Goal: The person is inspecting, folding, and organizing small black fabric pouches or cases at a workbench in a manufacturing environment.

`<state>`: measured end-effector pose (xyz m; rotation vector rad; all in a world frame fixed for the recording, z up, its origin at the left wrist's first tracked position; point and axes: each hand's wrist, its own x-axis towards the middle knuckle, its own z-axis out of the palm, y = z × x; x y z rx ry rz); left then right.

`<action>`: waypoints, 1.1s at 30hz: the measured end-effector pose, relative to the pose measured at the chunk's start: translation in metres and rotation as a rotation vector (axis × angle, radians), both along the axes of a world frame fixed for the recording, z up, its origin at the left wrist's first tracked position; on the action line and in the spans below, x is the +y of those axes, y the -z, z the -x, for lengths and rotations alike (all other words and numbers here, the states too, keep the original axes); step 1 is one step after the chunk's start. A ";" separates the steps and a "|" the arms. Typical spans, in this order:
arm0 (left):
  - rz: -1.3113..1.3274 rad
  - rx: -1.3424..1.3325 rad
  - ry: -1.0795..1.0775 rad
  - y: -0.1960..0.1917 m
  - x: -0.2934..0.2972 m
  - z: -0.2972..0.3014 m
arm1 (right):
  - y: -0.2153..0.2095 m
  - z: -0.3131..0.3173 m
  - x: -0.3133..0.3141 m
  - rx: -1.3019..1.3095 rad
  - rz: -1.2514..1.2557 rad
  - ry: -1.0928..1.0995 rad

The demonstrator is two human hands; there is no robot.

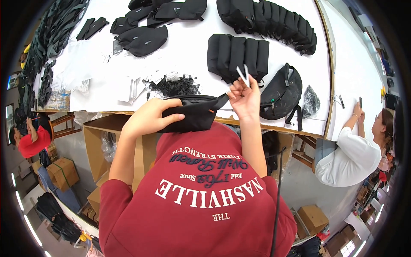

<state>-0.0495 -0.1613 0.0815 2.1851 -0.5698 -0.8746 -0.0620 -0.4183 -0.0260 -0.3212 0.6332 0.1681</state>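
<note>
My left hand [155, 115] grips a small black fabric pouch [192, 115] at the table's front edge, thumb on its near side and fingers over its top. The pouch's mouth gapes a little, and a small orange tab shows near its right end. In my right hand [246, 99] is a pair of small silver thread snips [243, 76], their points upward. The fingertips of that hand are at the short black strap [222, 101] on the pouch's right end; whether they pinch it I cannot tell.
Beyond the pouch lie a heap of small black cord pieces [177, 85] and white paper slips [136, 91]. A black waist bag [281, 92] and a plastic-wrapped bundle [311, 102] sit to the right. Black pouches [237, 55] stand in rows farther back. Co-workers are at both sides.
</note>
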 end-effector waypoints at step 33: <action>-0.225 -0.661 -0.615 0.194 0.036 -0.103 | -0.067 0.003 -0.007 -0.610 1.514 -1.258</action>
